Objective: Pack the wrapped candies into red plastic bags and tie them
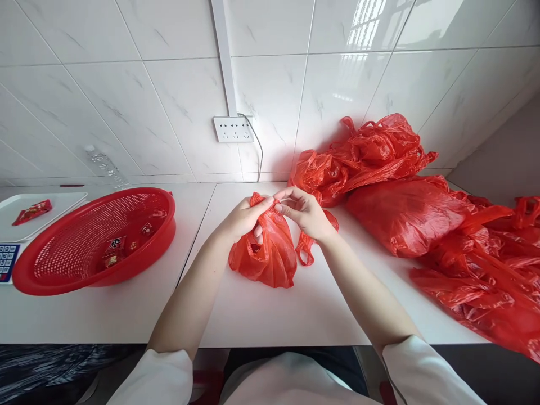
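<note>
A red plastic bag (270, 256) rests on the white table in front of me, its top gathered upward. My left hand (248, 218) is closed around the upper left part of the bag, thumb along its edge. My right hand (304, 212) pinches the bag's top corner between thumb and fingers, close to the left fingertips. Something dark shows faintly through a gap in the bag; I cannot make out what it is. Just behind my right wrist lies a loop of another red bag (306, 250).
At left, a red plastic colander (63, 242) holds several small red packets (113, 250) and tilts beside a white tray (63, 216) and a scale keypad (8, 261). A clear bottle (107, 166) leans at the wall. Full red bags (405, 211) pile up at right. A power socket (233, 129) is on the wall.
</note>
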Motion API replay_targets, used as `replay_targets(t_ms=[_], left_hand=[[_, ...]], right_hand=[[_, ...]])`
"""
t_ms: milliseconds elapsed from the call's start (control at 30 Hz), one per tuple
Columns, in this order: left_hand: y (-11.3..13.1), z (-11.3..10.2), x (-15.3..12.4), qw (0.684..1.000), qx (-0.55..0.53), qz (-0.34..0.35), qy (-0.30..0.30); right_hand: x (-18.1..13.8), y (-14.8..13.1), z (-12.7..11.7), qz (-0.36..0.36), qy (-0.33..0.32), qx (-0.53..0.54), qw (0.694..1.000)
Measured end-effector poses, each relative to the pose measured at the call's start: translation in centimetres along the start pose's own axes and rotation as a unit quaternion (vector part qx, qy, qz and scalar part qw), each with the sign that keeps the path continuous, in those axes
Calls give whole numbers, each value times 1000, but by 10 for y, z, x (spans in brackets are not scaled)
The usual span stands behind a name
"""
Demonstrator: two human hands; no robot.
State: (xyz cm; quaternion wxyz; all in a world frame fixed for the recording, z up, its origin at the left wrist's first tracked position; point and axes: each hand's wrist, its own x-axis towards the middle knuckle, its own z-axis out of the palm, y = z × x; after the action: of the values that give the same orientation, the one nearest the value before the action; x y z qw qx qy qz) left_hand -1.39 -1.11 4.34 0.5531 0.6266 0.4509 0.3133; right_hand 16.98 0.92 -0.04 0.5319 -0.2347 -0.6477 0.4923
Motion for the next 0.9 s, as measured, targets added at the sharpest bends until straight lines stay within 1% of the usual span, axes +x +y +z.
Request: replay_targets(t_ms=[33,100,233,300,367,433,500,533,567,600,667,700,733,767,800,833,900], left_hand=[[-2,1,-1,1000,-4,-8,-7],[-6,4,-2,999,-22,-23,-2],[-14,13,-3,996,-61,-67,-7],[-18,15,-3,994,-83,-77,-6],[-23,15,-1,991,-115,-71,6],[-30,11,1,986,-155,-64,-3],[-37,6,4,973,-217,-73,-36],[-40,3,5,961,-257,-83,-56],[-43,1,6,946,-302,-93,-74],[-45,-1,7,928,-348,-98,-88],[-46,-3,8,894,-425,-97,-101],[-46,-4,8,884,-448,-94,-99],[-44,-4,8,879,-458,-90,-94],[-42,-5,7,882,-455,-82,-89],[-39,-5,6,892,-437,-74,-87],[-36,-4,4,908,-405,-62,-90],[-29,-2,-1,948,-297,-35,-107]], right_hand=[[-3,5,1,6,20,20,1000],[-7,12,2,20,45,40,998],[-14,22,3,53,36,34,997],[-17,26,3,47,29,12,998],[-20,28,5,22,46,-15,999],[-24,27,6,-19,110,-43,993],[-30,21,7,-80,198,-84,973],[-34,17,7,-117,221,-115,961],[-38,13,7,-158,218,-152,951],[-43,9,6,-200,191,-195,941],[-52,3,6,-260,83,-281,920],[-55,0,6,-271,24,-313,910],[-58,-1,6,-268,-19,-330,905],[-59,-1,7,-255,-40,-332,907],[-59,-1,8,-236,-40,-316,918],[-57,0,10,-213,-24,-282,935],[-51,5,14,-151,25,-184,971]])
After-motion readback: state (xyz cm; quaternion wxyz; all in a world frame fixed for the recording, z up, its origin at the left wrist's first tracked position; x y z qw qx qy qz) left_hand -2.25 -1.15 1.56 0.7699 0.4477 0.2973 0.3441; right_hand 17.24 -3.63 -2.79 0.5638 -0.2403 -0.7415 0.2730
